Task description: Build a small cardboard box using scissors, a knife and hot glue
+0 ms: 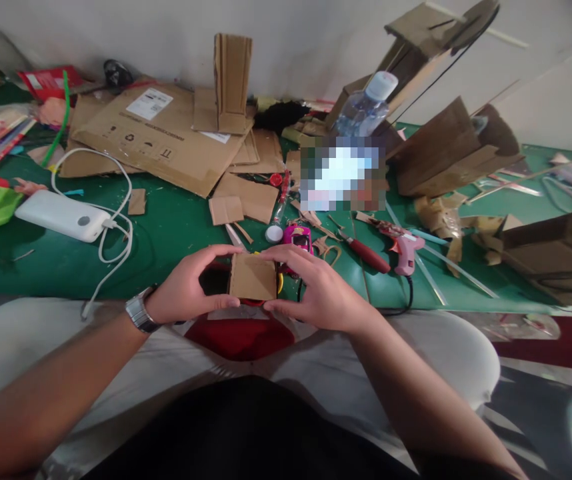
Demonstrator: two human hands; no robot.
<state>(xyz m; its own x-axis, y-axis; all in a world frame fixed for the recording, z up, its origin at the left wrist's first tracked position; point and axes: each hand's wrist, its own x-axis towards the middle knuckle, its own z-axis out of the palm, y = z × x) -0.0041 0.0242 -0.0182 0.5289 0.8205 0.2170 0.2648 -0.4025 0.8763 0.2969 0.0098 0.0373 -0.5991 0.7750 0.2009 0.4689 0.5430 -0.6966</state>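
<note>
A small square cardboard piece is held between both hands at the near edge of the green table. My left hand, with a metal watch at the wrist, pinches its left side with thumb below and fingers curled over the top. On the right side, my right hand grips it the same way. Just behind the piece lie a pink toy car and a pink glue gun. Something red and yellow shows under the piece, mostly hidden.
A white power bank with a cable lies at left. Flattened cardboard sheets and an upright cardboard piece sit at the back. A water bottle, cardboard structures and scraps crowd the right. A red-handled tool lies near the glue gun.
</note>
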